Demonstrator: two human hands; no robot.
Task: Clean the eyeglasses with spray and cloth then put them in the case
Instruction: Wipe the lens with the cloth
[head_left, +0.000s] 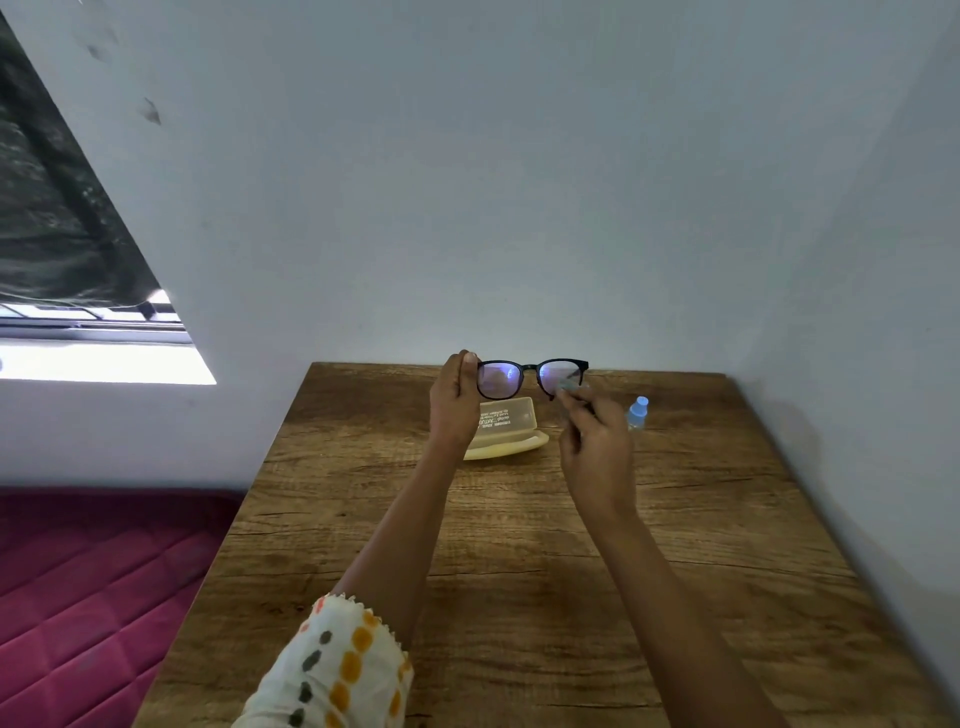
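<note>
1. The black-framed eyeglasses are held up above the far end of the wooden table, lenses facing the camera, presumably so that smears can be seen against the pale wall.
2. The left hand is closed on the frame's left end, near the hinge; the lenses are thereby left untouched and free for wiping.
3. The right hand is pinched on a small pale green cloth, which is pressed at the lower edge of the right-hand lens; this grip is narrow, and the wiping step is judged to be in progress.
4. The cream eyeglass case is left lying open on the table, directly beneath the glasses, so that they can be lowered into it once cleaned.
5. The small blue-capped spray bottle is set upright on the table, just right of the right hand, within reach but not touched.
6. A white sleeve with orange and grey dots is seen on the left forearm; a magenta quilted mattress lies left of the table.
</note>
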